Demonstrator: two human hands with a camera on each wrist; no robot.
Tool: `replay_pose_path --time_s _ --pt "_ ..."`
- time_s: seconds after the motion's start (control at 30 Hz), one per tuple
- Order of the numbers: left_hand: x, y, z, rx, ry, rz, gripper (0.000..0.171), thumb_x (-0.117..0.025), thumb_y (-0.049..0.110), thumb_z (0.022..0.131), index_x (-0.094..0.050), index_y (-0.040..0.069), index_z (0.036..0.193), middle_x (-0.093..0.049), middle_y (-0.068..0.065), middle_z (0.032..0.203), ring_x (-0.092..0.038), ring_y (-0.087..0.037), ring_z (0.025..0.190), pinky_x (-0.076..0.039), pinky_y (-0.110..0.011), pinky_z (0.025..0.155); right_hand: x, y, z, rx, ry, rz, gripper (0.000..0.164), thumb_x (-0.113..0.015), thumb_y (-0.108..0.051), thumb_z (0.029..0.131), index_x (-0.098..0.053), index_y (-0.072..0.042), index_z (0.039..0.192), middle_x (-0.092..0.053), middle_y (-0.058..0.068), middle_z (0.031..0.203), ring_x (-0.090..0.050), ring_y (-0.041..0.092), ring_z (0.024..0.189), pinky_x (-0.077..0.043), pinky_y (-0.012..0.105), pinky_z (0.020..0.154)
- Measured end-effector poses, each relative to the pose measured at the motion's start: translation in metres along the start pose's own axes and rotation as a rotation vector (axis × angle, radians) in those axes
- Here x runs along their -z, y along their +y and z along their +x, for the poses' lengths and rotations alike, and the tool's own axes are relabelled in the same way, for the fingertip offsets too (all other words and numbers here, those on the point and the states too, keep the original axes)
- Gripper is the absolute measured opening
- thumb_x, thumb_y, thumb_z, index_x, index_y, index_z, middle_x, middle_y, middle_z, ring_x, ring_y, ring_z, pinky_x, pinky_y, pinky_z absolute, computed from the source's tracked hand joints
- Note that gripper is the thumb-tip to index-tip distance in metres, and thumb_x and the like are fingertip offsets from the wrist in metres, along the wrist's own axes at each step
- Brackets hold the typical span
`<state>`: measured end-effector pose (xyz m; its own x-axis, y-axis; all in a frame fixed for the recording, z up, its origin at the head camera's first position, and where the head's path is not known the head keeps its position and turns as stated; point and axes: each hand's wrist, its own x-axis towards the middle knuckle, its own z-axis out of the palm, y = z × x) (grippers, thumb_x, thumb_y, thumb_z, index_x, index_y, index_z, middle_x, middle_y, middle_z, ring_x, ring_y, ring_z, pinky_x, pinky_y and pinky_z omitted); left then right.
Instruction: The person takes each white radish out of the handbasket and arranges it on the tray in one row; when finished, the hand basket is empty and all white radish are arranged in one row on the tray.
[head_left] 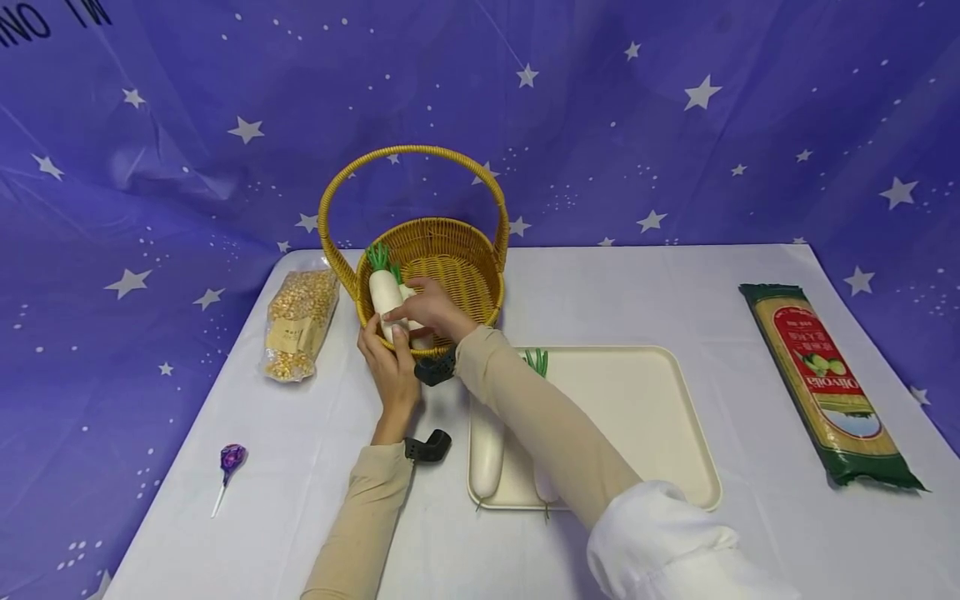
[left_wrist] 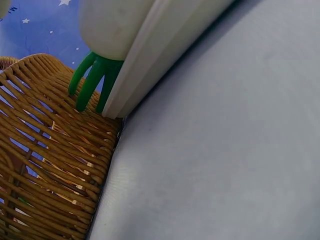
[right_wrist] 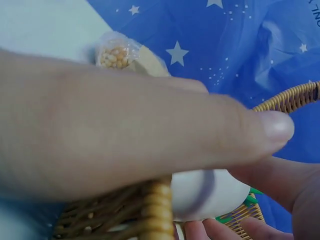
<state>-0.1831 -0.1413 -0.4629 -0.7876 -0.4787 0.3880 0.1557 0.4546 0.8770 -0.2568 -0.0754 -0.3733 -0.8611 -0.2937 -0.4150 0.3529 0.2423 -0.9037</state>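
1. Done, judging by where things lie: two smooth white radishes with green leaf tops are in the round yellow-brown wicker basket (head_left: 472, 275) — the left radish (head_left: 385, 292) along the left wall, the inner radish (head_left: 406, 292) beside it, partly covered by a hand.
2. Placing the left radish looks unfinished: the right hand (head_left: 433, 307) grips it, thumb over the top and fingers below in the right wrist view.
3. The left hand (head_left: 392, 367) is at the near-left rim, thumb extended close to the radish's lower end; I cannot tell whether it grips the rim or the radish.
4. Left outside the basket: two more white radishes on the cream rectangular tray (head_left: 630, 400), the outer one (head_left: 487, 454) along its left edge, the other (head_left: 545, 483) mostly behind the right sleeve (head_left: 555, 417).
5. By count, half are in the basket — roughly midway, I judge.
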Motion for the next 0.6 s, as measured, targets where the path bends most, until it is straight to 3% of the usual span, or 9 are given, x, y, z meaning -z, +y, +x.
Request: replay_pose_path --time_s 0.33,0.6 --pt "-0.0007 0.0003 0.0000 0.008 0.010 -0.009 0.053 -0.032 0.044 0.095 -0.030 0.007 0.134 -0.026 -0.019 0.137 -0.036 -0.032 0.121 -0.028 -0.047 0.101 -0.0054 0.0010 -0.0039 0.087 0.112 -0.180 0.081 -0.081 -0.012 0.065 -0.040 -0.013 0.135 -0.058 0.012 0.120 -0.056 0.025 0.107 -0.051 0.032 0.075" --pt "-0.0013 -0.0007 0.0008 -0.008 0.021 -0.011 0.054 -0.033 0.045 0.095 -0.031 0.007 0.133 -0.027 -0.019 0.136 -0.038 -0.033 0.118 -0.030 -0.047 0.099 -0.0067 0.0025 -0.0037 0.097 0.076 -0.108 0.073 -0.076 -0.004 0.069 -0.046 -0.024 0.132 -0.059 0.012 0.112 -0.059 0.026 0.096 -0.052 0.033 0.066"
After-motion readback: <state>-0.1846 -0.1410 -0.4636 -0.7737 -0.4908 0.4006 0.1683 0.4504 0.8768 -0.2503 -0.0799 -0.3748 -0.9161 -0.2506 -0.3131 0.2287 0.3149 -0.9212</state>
